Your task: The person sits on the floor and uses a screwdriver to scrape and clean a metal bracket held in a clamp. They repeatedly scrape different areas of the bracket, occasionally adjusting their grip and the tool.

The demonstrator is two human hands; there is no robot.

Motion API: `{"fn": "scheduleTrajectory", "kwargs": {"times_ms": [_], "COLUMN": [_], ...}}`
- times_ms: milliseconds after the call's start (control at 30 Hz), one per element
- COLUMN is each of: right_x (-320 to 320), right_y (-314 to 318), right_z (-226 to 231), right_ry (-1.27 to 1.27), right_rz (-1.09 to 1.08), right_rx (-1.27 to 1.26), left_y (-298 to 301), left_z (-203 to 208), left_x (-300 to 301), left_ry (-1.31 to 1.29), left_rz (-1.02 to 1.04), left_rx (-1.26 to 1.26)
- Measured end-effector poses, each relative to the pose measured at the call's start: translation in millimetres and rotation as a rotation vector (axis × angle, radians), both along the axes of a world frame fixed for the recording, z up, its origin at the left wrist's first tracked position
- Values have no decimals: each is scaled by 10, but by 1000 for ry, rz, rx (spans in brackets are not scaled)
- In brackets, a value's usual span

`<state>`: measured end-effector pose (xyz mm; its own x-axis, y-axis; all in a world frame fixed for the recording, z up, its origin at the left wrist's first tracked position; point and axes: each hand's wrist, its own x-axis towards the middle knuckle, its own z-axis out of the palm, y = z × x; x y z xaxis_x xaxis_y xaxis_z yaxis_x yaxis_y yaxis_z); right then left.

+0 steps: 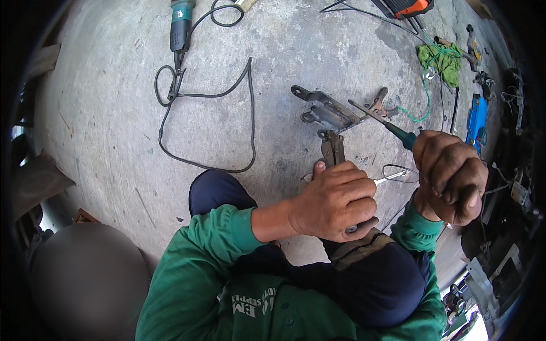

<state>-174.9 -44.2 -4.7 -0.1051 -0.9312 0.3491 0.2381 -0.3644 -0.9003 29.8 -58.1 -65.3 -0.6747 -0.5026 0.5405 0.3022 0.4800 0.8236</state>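
Note:
My left hand (341,202) is wrapped round a pair of locking pliers (333,149), whose jaws point away from me. The jaws reach the near side of a dark metal bracket (335,113) lying on the floor; whether they grip it I cannot tell. In my right hand (452,173) is a screwdriver (405,135) with a teal handle. Its long shaft slants up and left, and the tip hangs over the bracket's right end. A clamp (380,105) on a green cable sits against that same end. Partly behind my hands lies a thin silver tool (391,176).
An angle grinder (181,28) lies at the far left, its black cord (252,113) looped across the concrete floor (114,113). An orange and black machine (406,8), a green cloth (446,63) and a blue case (476,120) are at the right. Metal scraps line the right edge.

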Motion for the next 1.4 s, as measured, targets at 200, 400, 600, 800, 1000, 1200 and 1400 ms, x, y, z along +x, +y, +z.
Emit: {"fn": "scheduleTrajectory", "kwargs": {"times_ms": [200, 400, 600, 800, 1000, 1200, 1400], "right_x": [-153, -80, -64, -189, -92, -137, -204], "right_y": [-24, 10, -119, -7, -145, -162, -58], "right_z": [-316, -447, 26, -462, -69, -191, -488], "right_ry": [44, 100, 122, 192, 23, 116, 177], "right_rz": [-107, -103, 110, -24, 242, 49, -23], "right_rx": [87, 91, -115, 255, -136, -14, 284], "left_y": [-66, -80, -94, -189, -182, -219, -247], "left_z": [29, 43, 0, 64, -6, -10, 44], "left_x": [-56, -67, -56, -189, -123, -155, -164], "left_ry": [-6, 27, 34, 83, 92, 88, 110], "left_rz": [-3, -13, 4, -18, 17, 1, -13], "left_rx": [-29, -19, -3, -9, 27, 17, 16]}}
